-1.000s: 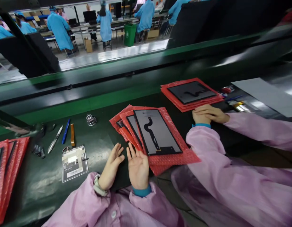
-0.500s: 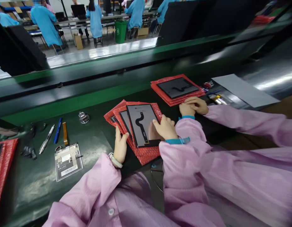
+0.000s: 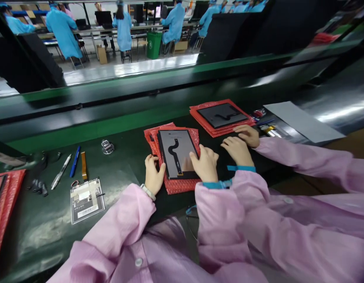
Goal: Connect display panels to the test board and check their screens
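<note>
In front of me lies a stack of flat display panels in red bubble bags (image 3: 182,186). The top display panel (image 3: 186,147) is grey with a black border and a curved black flex cable. My left hand (image 3: 154,175) is curled against the stack's left edge, thumb along the side. My right hand (image 3: 205,163), with a blue wrist strap, presses the right edge of the panel, fingers bent over it. Between them the stack is held, its lower layers partly hidden.
A co-worker's hands (image 3: 239,147) rest near a second red stack (image 3: 217,131). To my left are a flat electronic part (image 3: 86,201), a blue pen (image 3: 75,162), a silver pen (image 3: 61,171) and more red bags (image 3: 8,212). A grey sheet (image 3: 304,121) lies far right.
The fanned-out layers of my stack are now closer to lined up, with my left hand moved slightly right. The co-worker's hands, together before, have come apart.
</note>
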{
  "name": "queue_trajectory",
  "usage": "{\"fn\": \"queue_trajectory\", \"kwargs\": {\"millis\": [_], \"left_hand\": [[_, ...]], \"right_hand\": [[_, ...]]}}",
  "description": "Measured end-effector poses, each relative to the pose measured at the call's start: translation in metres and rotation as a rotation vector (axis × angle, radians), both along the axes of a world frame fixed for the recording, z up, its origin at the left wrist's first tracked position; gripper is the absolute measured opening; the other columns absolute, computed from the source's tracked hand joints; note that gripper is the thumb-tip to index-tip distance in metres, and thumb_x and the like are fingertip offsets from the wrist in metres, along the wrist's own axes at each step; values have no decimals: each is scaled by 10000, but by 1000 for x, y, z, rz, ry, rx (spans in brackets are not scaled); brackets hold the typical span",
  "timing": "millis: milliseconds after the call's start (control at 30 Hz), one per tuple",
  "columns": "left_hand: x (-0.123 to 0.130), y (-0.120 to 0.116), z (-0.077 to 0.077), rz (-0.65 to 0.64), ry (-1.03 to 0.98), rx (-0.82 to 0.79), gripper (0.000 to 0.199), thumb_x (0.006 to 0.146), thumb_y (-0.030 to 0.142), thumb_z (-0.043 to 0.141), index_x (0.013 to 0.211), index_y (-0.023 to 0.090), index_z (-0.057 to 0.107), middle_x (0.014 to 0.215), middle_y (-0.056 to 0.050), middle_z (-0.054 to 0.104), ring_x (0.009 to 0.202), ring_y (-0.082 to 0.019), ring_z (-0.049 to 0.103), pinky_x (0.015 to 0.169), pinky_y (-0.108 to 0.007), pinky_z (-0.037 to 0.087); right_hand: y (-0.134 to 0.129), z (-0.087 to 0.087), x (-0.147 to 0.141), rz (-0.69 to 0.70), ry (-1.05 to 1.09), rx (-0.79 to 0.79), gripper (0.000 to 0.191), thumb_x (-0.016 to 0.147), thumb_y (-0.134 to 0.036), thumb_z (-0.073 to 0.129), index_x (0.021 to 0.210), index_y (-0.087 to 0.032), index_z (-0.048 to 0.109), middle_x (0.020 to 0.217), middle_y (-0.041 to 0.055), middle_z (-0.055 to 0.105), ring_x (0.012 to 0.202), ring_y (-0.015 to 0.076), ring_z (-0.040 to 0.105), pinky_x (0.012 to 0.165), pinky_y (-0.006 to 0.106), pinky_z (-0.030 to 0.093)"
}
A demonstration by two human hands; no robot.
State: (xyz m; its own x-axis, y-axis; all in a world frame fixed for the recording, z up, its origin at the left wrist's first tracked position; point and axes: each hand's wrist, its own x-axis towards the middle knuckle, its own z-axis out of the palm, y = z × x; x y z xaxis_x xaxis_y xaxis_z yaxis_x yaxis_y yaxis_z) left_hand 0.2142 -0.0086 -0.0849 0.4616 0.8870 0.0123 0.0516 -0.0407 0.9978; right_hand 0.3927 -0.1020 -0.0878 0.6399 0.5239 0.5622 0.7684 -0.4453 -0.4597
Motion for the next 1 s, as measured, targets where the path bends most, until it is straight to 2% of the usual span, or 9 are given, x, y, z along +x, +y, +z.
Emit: {"fn": "queue_trajectory", "kwargs": {"millis": [100, 200, 267, 367, 500, 633, 767, 867, 1000], "left_hand": [[-19, -22, 0, -19, 81, 81, 75, 860, 165, 654, 891, 169, 585, 1151, -98, 500, 1105, -222, 534, 1076, -406, 438], [-26, -29, 2, -88, 142, 97, 125, 894, 178, 622, 773, 179, 593, 918, -26, 485, 828, -166, 516, 953, -369, 469], [-25, -27, 4, -122, 162, 79, 166, 884, 171, 634, 721, 178, 599, 852, -10, 480, 770, -152, 492, 894, -339, 469], [-22, -23, 5, -155, 152, 17, 183, 836, 138, 666, 668, 170, 602, 802, -2, 492, 737, -135, 478, 849, -307, 465], [-25, -28, 6, -179, 63, -160, 165, 856, 215, 637, 713, 160, 575, 792, 3, 508, 693, -109, 514, 745, -271, 502], [-34, -36, 9, -197, -63, -383, 304, 913, 487, 539, 922, 185, 508, 804, 17, 537, 645, -111, 567, 632, -271, 530], [-44, -34, 20, -226, -123, -460, 494, 717, 558, 766, 926, 152, 576, 800, -1, 608, 721, -125, 590, 724, -268, 527], [-68, -32, 28, -198, -147, -465, 521, 681, 501, 813, 1002, 131, 635, 948, -49, 693, 868, -167, 629, 863, -294, 521], [-125, -37, 30, -72, -88, -446, 547, 797, 514, 741, 1179, 137, 634, 1218, -104, 701, 1181, -273, 621, 1022, -363, 494]], "right_hand": [[-25, -3, -37, 36, 0, 8, 385, 1029, -418, 457, 1221, -122, 611, 1203, 181, 629, 1156, 299, 557, 1015, 523, 456], [-45, -8, -80, 232, -11, -55, 342, 976, -435, 548, 1184, -177, 627, 1218, 142, 619, 1177, 296, 517, 1040, 499, 430], [-49, -15, -102, 350, -46, -97, 304, 955, -416, 572, 1162, -208, 649, 1260, 128, 607, 1191, 304, 489, 1051, 518, 420], [-47, -30, -113, 369, 0, -36, 244, 949, -381, 563, 1086, -227, 694, 1254, 123, 627, 1184, 318, 488, 1065, 563, 411], [-50, -41, -77, 436, 334, 79, 237, 970, -408, 590, 1075, -222, 694, 1187, 102, 663, 1101, 255, 579, 995, 496, 509], [-69, -30, 1, 494, 465, 105, 388, 1012, -496, 535, 1187, -162, 628, 1133, 91, 656, 986, 175, 645, 861, 374, 587], [-79, -16, 65, 521, 582, 141, 323, 1004, -486, 417, 996, -260, 648, 1008, 102, 699, 870, 199, 687, 687, 363, 620], [-72, -7, 73, 559, 729, 72, 269, 916, -441, 484, 1006, -256, 658, 1070, 114, 718, 904, 207, 719, 679, 343, 626], [-60, 10, 32, 510, 704, -111, 300, 1002, -432, 455, 1103, -262, 680, 1200, 107, 690, 1020, 188, 699, 768, 318, 612]]}}
